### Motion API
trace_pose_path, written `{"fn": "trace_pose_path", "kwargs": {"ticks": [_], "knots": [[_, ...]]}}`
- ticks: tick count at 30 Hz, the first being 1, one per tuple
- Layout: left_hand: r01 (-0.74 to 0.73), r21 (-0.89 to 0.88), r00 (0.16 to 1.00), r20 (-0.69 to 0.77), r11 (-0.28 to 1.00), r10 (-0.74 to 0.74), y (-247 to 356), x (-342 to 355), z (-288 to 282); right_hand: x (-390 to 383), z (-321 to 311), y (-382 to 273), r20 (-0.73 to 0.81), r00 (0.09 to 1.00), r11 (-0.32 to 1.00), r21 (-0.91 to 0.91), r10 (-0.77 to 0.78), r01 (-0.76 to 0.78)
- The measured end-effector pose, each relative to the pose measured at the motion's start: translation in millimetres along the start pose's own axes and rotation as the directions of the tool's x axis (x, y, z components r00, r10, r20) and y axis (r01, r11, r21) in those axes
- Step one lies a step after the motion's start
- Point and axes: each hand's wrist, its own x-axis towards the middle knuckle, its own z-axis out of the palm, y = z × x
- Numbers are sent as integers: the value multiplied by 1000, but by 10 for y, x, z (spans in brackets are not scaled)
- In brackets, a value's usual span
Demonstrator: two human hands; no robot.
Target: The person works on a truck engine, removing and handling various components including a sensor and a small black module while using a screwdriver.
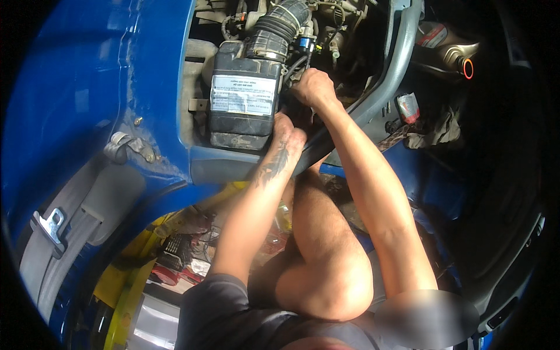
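Blue painted metal, a body panel [70, 70], fills the far left, with a steel seat-belt tongue [53, 223] on grey webbing below it. Next comes the black plastic air filter housing [244, 127], a printed label [239, 94] across its top. Its long axis runs away from the person, near enough straight up the view, and a ribbed intake hose [271, 36] joins its far end, bending off to the right.

Along the housing's right flank the left hand [284, 123] reaches down close against the near part of that side. Its fingers are sunk out of sight, so whether they grip anything I cannot tell. This is the nearer hand to the housing, which lies directly to its left. Farther out and to the right, the right hand [315, 87] is curled with knuckles up, just below a thin black hose [296, 63] (its fingertips are hidden, so a firm hold cannot be confirmed). The narrow, shadowed gap beside the housing is where both hands meet the work.

Rightward again, grey edge trim [402, 49] borders the bay; beyond it sit a red-and-white can [408, 108], a crumpled rag [437, 133] and a metal container with an orange-ringed mouth [466, 68].
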Motion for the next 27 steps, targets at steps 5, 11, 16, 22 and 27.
{"fn": "trace_pose_path", "kwargs": {"ticks": [5,11,16,22,27], "knots": [[-28,255,997,-68,967,47,66,-281,112,-699,-449,-45,-597,800,876,417,61,244],[116,-174,928,-332,978,-169,205,-200,64,-1128,-666,1430,-754,567,771,563,331,298],[186,89,945,-289,978,-154,94,-386,325,-1003,343,2428,-371,806,858,420,460,-296],[-342,694,939,227,634,258,-170,-345,795,-761,604,2484,-498,734,862,450,461,-235],[-190,259,976,-53,947,210,-424,674,1012,-578,660,2535,-620,648,892,377,442,-248]]}}
